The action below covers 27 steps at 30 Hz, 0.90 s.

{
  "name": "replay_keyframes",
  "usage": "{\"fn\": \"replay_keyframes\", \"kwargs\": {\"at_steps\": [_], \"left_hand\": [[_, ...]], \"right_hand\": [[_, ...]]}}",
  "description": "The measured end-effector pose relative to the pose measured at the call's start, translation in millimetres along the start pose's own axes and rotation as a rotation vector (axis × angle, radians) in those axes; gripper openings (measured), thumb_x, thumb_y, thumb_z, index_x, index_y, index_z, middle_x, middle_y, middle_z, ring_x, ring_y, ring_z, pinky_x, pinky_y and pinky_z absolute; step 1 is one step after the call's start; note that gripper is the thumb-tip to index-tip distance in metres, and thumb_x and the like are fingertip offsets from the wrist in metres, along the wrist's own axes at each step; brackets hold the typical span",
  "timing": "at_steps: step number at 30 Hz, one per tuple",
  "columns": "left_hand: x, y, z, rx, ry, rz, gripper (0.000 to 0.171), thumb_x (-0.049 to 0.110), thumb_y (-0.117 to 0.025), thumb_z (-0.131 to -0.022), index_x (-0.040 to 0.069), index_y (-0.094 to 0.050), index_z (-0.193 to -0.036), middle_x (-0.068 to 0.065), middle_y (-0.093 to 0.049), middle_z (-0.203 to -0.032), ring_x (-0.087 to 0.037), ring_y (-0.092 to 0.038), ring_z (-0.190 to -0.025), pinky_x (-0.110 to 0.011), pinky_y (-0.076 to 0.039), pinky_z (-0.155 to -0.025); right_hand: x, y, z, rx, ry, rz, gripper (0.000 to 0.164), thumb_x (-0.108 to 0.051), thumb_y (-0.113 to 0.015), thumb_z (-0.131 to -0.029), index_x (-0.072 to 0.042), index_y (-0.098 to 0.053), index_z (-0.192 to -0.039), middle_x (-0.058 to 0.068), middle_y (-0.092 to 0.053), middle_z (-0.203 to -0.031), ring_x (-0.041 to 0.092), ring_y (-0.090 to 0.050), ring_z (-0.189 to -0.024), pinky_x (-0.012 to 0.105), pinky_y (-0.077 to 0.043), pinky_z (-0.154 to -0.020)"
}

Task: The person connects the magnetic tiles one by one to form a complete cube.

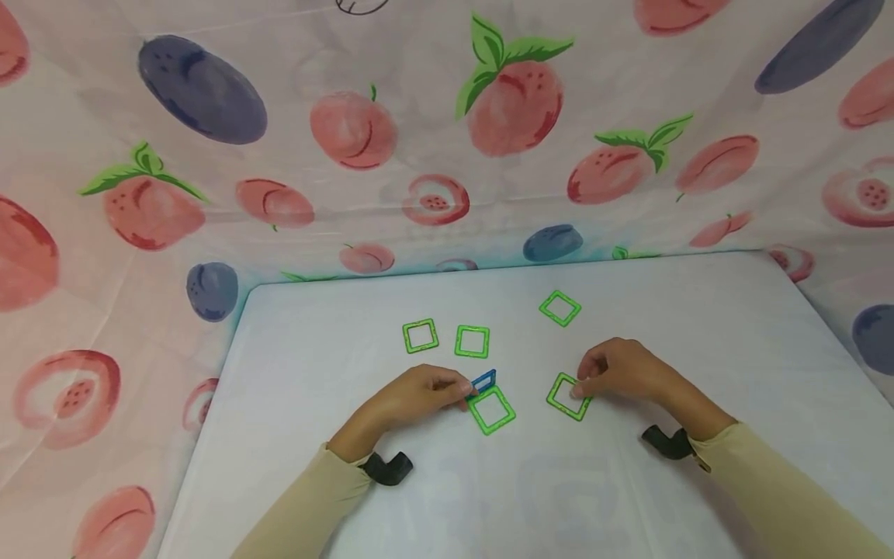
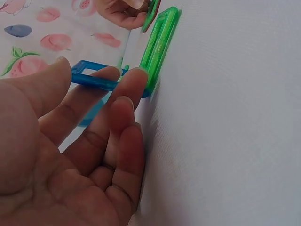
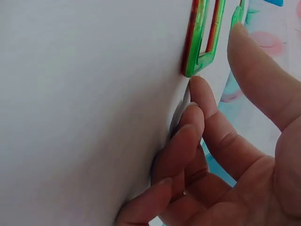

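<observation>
My left hand (image 1: 419, 394) pinches a small blue magnetic tile (image 1: 493, 378) that stands up along one edge of a green square magnetic tile (image 1: 507, 401). In the left wrist view, the blue tile (image 2: 91, 81) meets the green one (image 2: 160, 49) at an angle, my thumb at its outer end and fingertips by the joint. To the right, another green square tile (image 1: 563, 411) lies on the table beside my right hand (image 1: 625, 373). In the right wrist view, an index fingertip touches that tile's corner (image 3: 193, 66), while the thumb stands apart from it.
Three more green square tiles lie farther back: one at the left (image 1: 422, 349), one beside it (image 1: 471, 355), and one at the back right (image 1: 552, 317). Beneath everything is a white-covered table (image 1: 314, 349). A fruit-print cloth (image 1: 419, 101) rises behind and at both sides.
</observation>
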State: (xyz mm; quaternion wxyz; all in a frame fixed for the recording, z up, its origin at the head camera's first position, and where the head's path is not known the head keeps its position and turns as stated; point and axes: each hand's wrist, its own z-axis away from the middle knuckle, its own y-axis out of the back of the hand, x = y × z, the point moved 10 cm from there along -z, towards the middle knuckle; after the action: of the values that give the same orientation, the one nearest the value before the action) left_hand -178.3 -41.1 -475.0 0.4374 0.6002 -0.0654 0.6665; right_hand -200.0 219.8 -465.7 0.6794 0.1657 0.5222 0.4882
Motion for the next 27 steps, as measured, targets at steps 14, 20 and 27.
{"fn": "replay_keyframes", "kwargs": {"at_steps": [14, 20, 27], "left_hand": [[-0.5, -0.7, -1.1, -0.001, -0.009, -0.012, 0.025, 0.047, -0.055, -0.091, 0.028, -0.071, -0.094, 0.008, -0.069, -0.087, -0.008, -0.057, -0.086, -0.028, -0.043, -0.079], [0.1, -0.5, -1.1, -0.007, -0.007, -0.02, 0.026, 0.05, -0.054, -0.09, 0.03, -0.071, -0.093, 0.009, -0.069, -0.087, -0.008, -0.057, -0.085, -0.029, -0.044, -0.079], [-2.3, -3.1, -3.1, -0.016, -0.003, -0.01, 0.028, 0.05, -0.055, -0.09, 0.028, -0.071, -0.092, 0.007, -0.069, -0.086, -0.01, -0.057, -0.082, -0.028, -0.044, -0.076]], "right_hand": [[1.0, -3.1, -9.4, 0.016, -0.01, -0.003, 0.025, -0.036, -0.081, -0.07, -0.015, -0.068, -0.066, -0.003, -0.059, -0.063, 0.015, -0.049, -0.068, 0.029, -0.038, -0.058], [1.0, -7.9, -7.5, -0.041, 0.003, -0.036, 0.028, -0.039, -0.077, -0.074, -0.014, -0.066, -0.067, -0.003, -0.055, -0.063, 0.015, -0.047, -0.068, 0.029, -0.037, -0.057], [0.5, -16.5, -1.6, -0.146, 0.008, -0.16, 0.038, -0.042, -0.073, -0.078, -0.008, -0.062, -0.066, -0.003, -0.049, -0.061, 0.013, -0.042, -0.061, 0.026, -0.032, -0.053]]}}
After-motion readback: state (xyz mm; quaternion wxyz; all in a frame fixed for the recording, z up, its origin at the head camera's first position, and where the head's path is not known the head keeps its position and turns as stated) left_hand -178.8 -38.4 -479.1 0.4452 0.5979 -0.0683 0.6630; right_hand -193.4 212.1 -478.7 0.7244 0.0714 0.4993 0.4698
